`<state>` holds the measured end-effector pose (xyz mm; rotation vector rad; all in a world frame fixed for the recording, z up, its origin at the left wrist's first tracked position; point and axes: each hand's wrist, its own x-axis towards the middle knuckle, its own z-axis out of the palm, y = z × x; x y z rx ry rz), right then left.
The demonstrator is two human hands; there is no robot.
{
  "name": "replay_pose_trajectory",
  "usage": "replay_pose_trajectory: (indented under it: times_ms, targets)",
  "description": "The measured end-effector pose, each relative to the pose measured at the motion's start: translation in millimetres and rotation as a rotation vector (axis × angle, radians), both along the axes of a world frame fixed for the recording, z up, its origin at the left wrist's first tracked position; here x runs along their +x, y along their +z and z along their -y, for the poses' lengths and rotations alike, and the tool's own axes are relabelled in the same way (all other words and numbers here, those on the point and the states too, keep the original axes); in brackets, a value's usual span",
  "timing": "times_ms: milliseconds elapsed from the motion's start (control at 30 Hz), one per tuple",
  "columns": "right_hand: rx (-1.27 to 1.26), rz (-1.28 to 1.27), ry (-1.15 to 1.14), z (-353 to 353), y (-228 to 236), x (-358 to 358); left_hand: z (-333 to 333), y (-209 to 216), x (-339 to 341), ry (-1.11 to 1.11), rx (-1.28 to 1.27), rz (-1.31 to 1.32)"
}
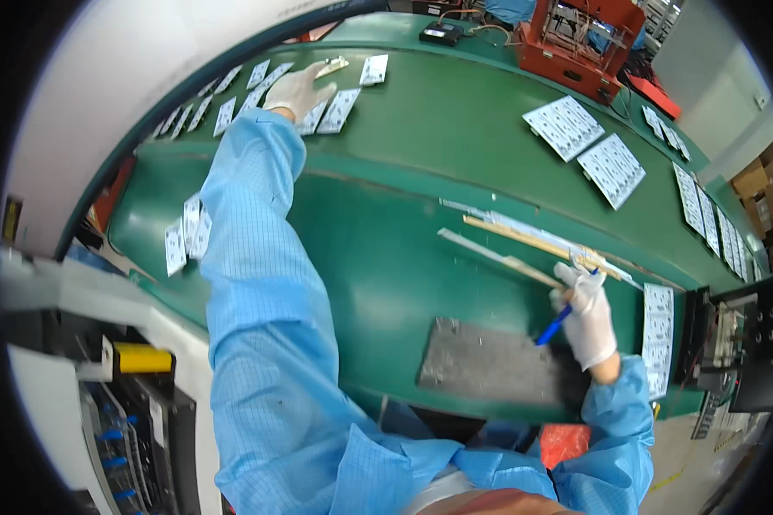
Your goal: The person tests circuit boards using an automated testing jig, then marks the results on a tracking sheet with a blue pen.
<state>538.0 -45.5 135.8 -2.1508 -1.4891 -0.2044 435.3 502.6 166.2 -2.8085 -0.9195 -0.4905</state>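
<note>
My left hand (295, 88), in a white glove on a long blue sleeve, reaches far across the green table (386, 257) and touches a small white circuit panel (321, 71) among several panels laid in rows. My right hand (587, 313), also gloved, grips a blue pen (558, 323) near the table's right front. It rests at the end of long thin pale strips (524, 245) lying slantwise on the green surface. A dark grey flat mat (489, 365) lies just left of that hand.
Larger white panel sheets (567, 126) lie at the far right, with more along the right edge (704, 215). A red metal frame (580, 39) stands at the back. Grey machine with a yellow part (142, 358) sits at lower left; a black device (743, 339) at right.
</note>
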Motion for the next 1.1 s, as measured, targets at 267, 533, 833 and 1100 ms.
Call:
replay_pose_trajectory:
  times_ms: [267, 533, 833, 1100]
  targets:
    - [-0.068, -0.244, -0.222, -7.7, -21.3, -41.3, -192.2, -56.1, 75.4, -0.002, -0.168, -0.019]
    - [-0.072, -0.303, -0.214, -4.0, -28.4, -33.7, -241.8, -90.9, 108.8, 0.24, -0.057, -0.112]
    - [-0.006, -0.039, -0.119, -38.7, 26.0, 51.4, -248.5, -63.0, 91.1, 0.117, 0.224, -0.658]
    - [-0.392, 0.319, -0.392, -170.0, -15.2, 209.1, -63.5, 24.4, 61.2, 0.114, 0.064, -0.016]
